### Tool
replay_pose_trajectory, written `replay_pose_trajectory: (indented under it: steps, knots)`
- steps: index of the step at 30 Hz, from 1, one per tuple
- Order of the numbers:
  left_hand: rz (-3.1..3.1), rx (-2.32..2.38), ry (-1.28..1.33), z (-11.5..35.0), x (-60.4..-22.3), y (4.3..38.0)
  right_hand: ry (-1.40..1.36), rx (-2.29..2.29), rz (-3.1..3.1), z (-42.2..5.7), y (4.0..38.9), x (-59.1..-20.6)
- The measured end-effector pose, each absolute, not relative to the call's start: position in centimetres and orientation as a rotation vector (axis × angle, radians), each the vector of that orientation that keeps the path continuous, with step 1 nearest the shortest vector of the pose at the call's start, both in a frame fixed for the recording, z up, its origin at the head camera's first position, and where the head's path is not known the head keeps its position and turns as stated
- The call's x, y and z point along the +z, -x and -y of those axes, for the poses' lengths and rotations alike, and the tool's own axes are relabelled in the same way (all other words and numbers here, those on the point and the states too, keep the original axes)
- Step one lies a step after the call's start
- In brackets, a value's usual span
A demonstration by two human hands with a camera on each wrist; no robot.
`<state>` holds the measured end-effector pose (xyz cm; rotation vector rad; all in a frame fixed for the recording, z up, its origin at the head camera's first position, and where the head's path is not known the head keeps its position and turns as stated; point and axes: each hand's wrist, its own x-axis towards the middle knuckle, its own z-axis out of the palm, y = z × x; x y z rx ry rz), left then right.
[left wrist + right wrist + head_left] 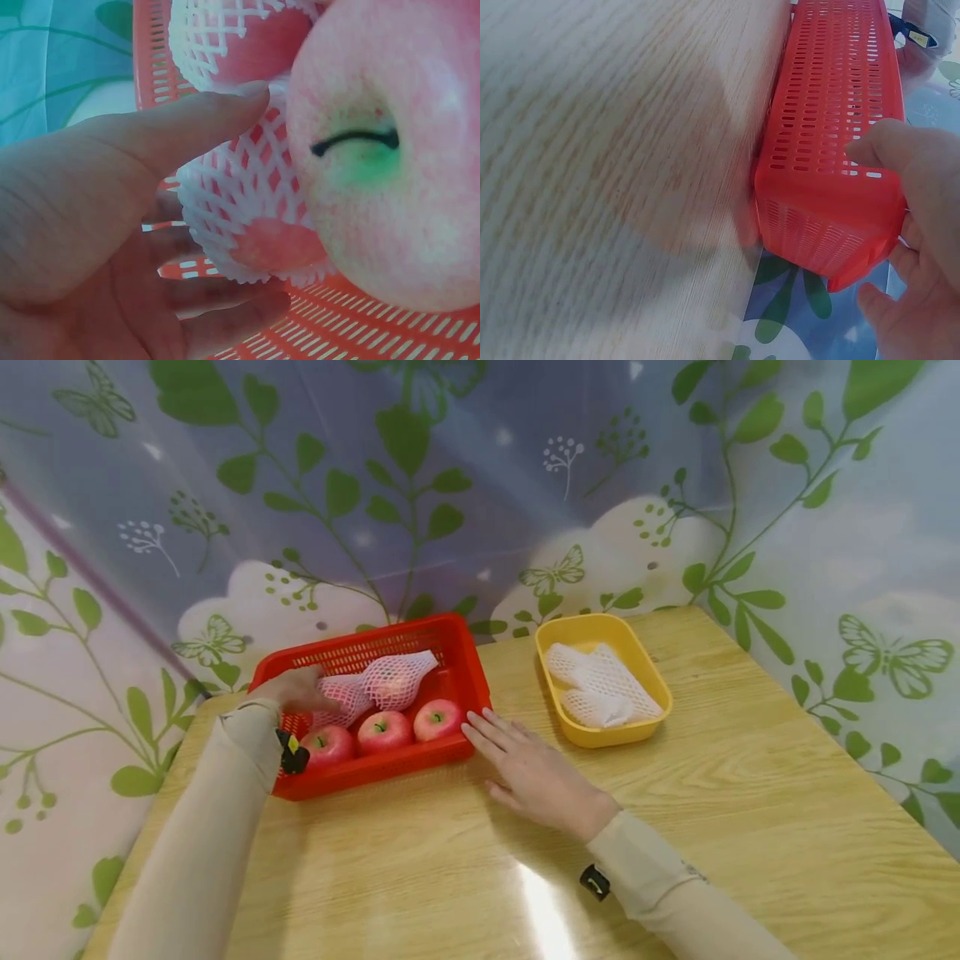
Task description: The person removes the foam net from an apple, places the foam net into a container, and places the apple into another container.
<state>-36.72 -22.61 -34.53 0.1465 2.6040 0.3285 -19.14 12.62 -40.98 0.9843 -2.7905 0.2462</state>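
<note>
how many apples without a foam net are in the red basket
3, in a row along the near side of the red basket: the left apple, the middle apple and the right apple. The left hand may hide others.

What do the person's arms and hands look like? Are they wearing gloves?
No gloves! The left hand and right hand are bare, with ordinary fingers and thumbs. The left sleeve and right sleeve are long and plain beige. There's a small black gadget at each wrist: the left gadget has a yellowish mark, the right gadget a pale one.
</note>
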Motion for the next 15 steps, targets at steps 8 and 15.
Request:
replay_pose_trajectory:
  steps: [8, 15]
  knots:
    - [-2.661, 0.285, -0.140, 22.42, -34.31, 36.89, -0.977, 0.266, 2.803, -12.71, 19.21, -40.59]
    - [-2.740, 0.213, -0.178, 22.79, -34.66, 36.80, -0.981, 0.270, 2.820, -12.49, 18.99, -40.68]
